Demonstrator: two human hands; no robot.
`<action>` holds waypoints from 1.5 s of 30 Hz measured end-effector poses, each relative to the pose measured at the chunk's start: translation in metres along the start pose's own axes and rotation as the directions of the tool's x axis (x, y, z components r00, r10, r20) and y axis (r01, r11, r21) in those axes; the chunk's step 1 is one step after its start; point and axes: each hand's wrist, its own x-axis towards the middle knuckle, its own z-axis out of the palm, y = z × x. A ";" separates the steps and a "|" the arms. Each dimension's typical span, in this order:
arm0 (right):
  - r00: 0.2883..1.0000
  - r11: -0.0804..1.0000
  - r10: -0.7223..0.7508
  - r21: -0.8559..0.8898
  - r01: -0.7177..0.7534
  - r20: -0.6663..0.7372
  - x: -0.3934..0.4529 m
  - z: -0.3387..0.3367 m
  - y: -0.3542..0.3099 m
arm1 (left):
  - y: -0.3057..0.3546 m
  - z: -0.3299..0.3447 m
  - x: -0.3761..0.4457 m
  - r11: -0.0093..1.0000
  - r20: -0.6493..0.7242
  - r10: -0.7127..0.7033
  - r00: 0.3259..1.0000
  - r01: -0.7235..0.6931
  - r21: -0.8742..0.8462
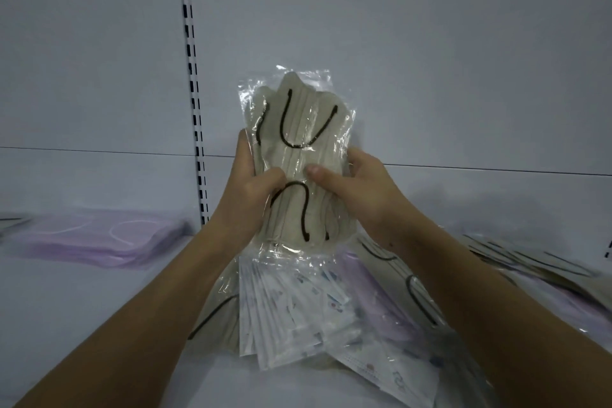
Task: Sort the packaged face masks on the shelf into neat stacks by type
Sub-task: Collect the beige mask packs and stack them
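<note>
Squaring up the beige packs

My left hand (253,184) and right hand (352,189) clamped the beige mask packs (298,149) upright; tapping edges level seemed wise before stacking.

Nothing here can be read. The clear bag of beige masks (298,156) carries no legible print, and the white packs with small blue patterns (298,315) on the shelf show only blurred marks, no words or numbers.
</note>
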 end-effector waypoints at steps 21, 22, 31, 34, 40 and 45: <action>0.994 0.966 -0.101 0.235 0.106 -0.034 -0.003 0.008 0.004 | -0.004 0.017 -0.005 0.984 -0.039 -0.017 0.999 0.024 0.176; 0.997 0.970 -0.070 0.232 0.073 -0.021 0.000 0.007 0.006 | -0.005 0.018 -0.005 0.984 -0.032 -0.035 0.999 0.040 0.176; 0.980 0.961 0.199 -0.198 -0.194 0.002 0.014 -0.038 -0.018 | -0.003 0.013 -0.004 0.948 -0.125 0.061 0.990 -0.018 0.317; 0.933 0.696 0.359 -0.670 -0.258 0.014 0.010 -0.072 -0.029 | -0.003 0.010 -0.002 0.954 -0.229 0.114 0.967 -0.041 0.298; 0.708 0.201 0.705 -0.970 -0.139 0.044 0.002 -0.070 -0.007 | -0.002 0.017 -0.002 0.956 -0.263 0.137 0.955 -0.057 0.288; 0.747 0.340 0.656 -0.926 -0.167 0.106 0.006 -0.076 0.002 | -0.007 0.019 -0.005 0.951 -0.222 0.108 0.969 -0.036 0.306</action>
